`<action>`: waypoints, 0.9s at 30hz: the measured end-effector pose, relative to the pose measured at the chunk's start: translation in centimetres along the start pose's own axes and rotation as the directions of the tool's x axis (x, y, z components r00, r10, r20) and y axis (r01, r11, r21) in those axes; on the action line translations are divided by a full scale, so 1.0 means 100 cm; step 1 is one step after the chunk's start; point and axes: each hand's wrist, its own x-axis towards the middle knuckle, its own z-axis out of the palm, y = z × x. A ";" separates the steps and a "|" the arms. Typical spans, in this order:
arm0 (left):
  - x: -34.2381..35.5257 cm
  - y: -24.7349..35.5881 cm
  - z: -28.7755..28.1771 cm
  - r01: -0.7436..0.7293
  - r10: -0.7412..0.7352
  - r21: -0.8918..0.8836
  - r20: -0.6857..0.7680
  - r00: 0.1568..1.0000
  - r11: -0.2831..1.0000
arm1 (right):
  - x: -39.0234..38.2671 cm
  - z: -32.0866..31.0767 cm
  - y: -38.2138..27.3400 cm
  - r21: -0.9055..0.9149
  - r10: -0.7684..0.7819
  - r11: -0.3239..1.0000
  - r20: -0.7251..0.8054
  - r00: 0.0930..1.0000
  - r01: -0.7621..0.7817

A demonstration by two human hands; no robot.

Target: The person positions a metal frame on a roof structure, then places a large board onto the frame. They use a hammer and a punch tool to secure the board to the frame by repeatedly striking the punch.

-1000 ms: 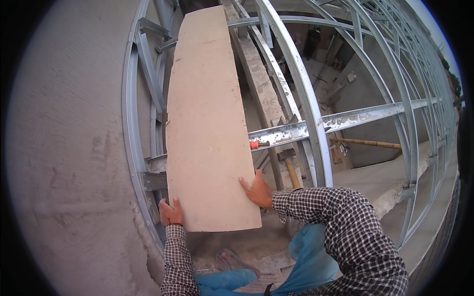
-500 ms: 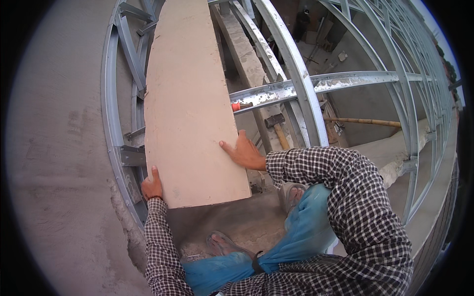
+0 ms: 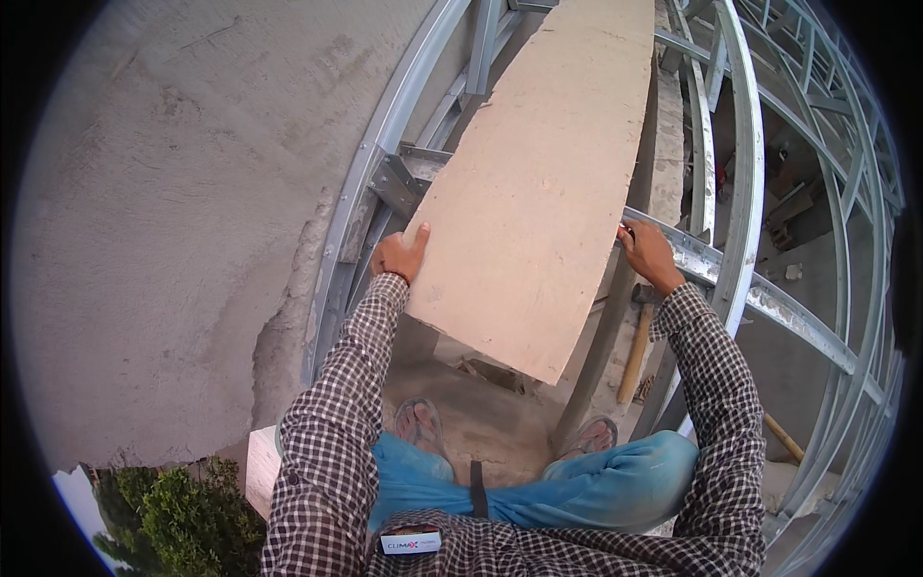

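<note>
A long beige board [image 3: 538, 183] with a ragged left edge lies across the steel framing, its near end pointing toward me. My left hand [image 3: 402, 254] grips the board's left edge, thumb on top and fingers underneath. Just past the right edge, my right hand [image 3: 650, 252] is closed around a small tool with an orange-red handle [image 3: 624, 232], at the steel crossbar [image 3: 692, 256]. Most of that tool is hidden by my fingers and the board. Below my right hand, a hammer [image 3: 636, 346] with a wooden handle lies on a concrete ledge.
A rough grey plastered wall [image 3: 192, 221] fills the left. Curved galvanized steel beams [image 3: 748, 144] run along the right, with a deep drop showing between them. My sandalled feet [image 3: 420, 426] stand on concrete below the board. Green foliage [image 3: 197, 514] shows at lower left.
My right hand has left the board's right edge and closed on the orange-red-handled tool by the crossbar. My left hand still holds the board. The view has turned, shifting the board rightward.
</note>
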 end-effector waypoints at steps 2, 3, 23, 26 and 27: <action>-0.006 0.004 -0.007 0.028 -0.027 -0.043 0.015 1.000 0.999 | 0.007 -0.002 0.010 -0.016 -0.042 0.999 0.058 0.997 0.043; -0.007 0.000 -0.007 0.037 -0.036 -0.067 0.019 0.999 0.997 | 0.012 -0.005 0.007 -0.026 -0.062 0.998 0.082 0.995 0.064; -0.007 0.002 -0.010 0.080 -0.079 0.031 -0.030 0.996 0.996 | 0.022 -0.024 0.029 -0.050 -0.158 0.982 0.320 0.934 0.184; -0.006 0.005 -0.005 0.043 -0.043 0.006 -0.011 0.999 0.999 | 0.019 -0.015 0.044 -0.073 -0.249 0.958 0.265 0.931 0.277; -0.006 0.003 -0.007 0.059 -0.058 -0.027 0.031 0.998 0.998 | 0.026 -0.019 0.040 -0.043 -0.280 0.952 0.282 0.917 0.304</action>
